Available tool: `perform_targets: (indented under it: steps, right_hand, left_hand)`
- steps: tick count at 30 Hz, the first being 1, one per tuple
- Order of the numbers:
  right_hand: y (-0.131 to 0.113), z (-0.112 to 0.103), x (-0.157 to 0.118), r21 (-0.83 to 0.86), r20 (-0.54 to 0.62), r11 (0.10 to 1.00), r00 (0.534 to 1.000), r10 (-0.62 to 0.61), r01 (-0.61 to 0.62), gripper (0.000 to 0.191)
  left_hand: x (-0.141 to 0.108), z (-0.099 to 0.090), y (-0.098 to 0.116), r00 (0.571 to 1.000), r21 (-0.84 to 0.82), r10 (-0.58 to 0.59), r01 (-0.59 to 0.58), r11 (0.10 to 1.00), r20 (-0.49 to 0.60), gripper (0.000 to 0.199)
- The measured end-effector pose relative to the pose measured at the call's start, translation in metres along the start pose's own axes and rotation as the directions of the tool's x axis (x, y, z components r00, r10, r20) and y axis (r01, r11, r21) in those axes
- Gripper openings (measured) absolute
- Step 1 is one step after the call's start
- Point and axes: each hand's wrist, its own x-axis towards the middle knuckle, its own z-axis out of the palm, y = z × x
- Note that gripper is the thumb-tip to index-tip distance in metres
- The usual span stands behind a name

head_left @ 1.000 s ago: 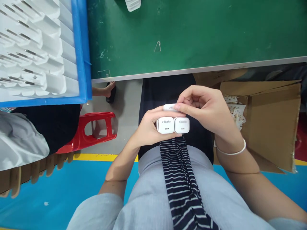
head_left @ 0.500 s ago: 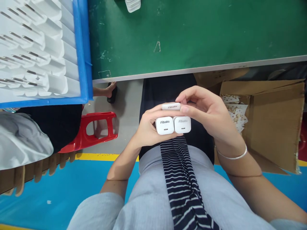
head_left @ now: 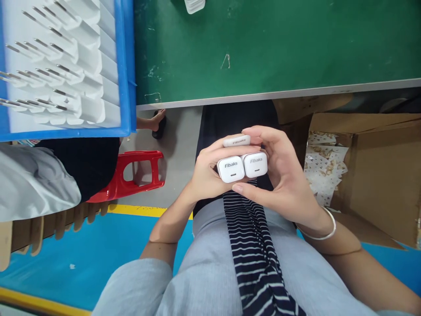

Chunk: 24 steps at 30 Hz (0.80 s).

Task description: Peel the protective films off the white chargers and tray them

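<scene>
Side by side above my lap are two white chargers, a left one (head_left: 230, 169) and a right one (head_left: 255, 164), both marked "Fibaks" with a small port facing up. A third white piece (head_left: 237, 141) with the same lettering sits just above them. My left hand (head_left: 208, 171) is wrapped round the group from the left, one finger running between the third piece and the pair. My right hand (head_left: 283, 175) curves round the right side, its thumb below the chargers and its fingers at their upper right.
A green table (head_left: 279, 48) lies ahead. At upper left a blue tray (head_left: 126, 66) holds rows of white plugs (head_left: 88, 87) with metal pins. To the right stands an open cardboard box (head_left: 381, 166) with printed papers. A red stool (head_left: 154, 171) and a seated person are at left.
My right thumb has moved from the third piece down below the chargers, and that hand has spread round their right side. The chargers are tilted slightly. The whole view has shifted a little.
</scene>
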Motion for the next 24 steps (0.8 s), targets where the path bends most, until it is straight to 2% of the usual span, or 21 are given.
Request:
perform_targets:
  steps: [7,12,16,19,20,22,24]
  right_hand:
    - [0.003,0.010,0.000,-0.071,-0.048,0.997,0.999,-0.021,0.018,0.062]
    - [0.004,0.011,0.002,-0.018,-0.074,1.000,0.997,-0.023,0.022,0.060]
    - [0.004,0.007,0.001,0.150,0.027,0.987,0.998,0.056,-0.059,0.039]
    - [0.007,0.009,-0.002,0.296,-0.011,0.952,0.997,0.083,-0.076,0.025]
    - [0.009,0.009,-0.003,0.339,-0.014,0.937,0.995,0.101,-0.090,0.024]
    - [0.011,0.009,0.000,0.426,0.077,0.891,0.987,0.139,-0.159,0.030]
    - [0.011,0.006,0.008,0.497,0.174,0.847,0.978,0.113,-0.186,0.037]
  left_hand:
    - [0.000,0.001,-0.003,0.999,0.033,0.044,-0.044,0.998,0.006,0.039]
    - [0.000,0.000,-0.001,0.999,0.044,0.048,-0.048,0.998,-0.008,0.035]
    - [0.002,-0.001,-0.001,0.997,0.060,0.072,-0.072,0.996,0.000,0.040]
    - [0.002,0.000,0.002,0.994,0.101,0.106,-0.107,0.989,0.023,0.043]
    - [0.002,0.000,0.005,0.993,0.108,0.114,-0.116,0.987,0.026,0.043]
    - [0.002,-0.007,0.018,0.990,0.123,0.125,-0.132,0.984,0.058,0.042]
    - [0.005,-0.024,0.042,0.982,0.180,0.138,-0.160,0.970,0.132,0.041]
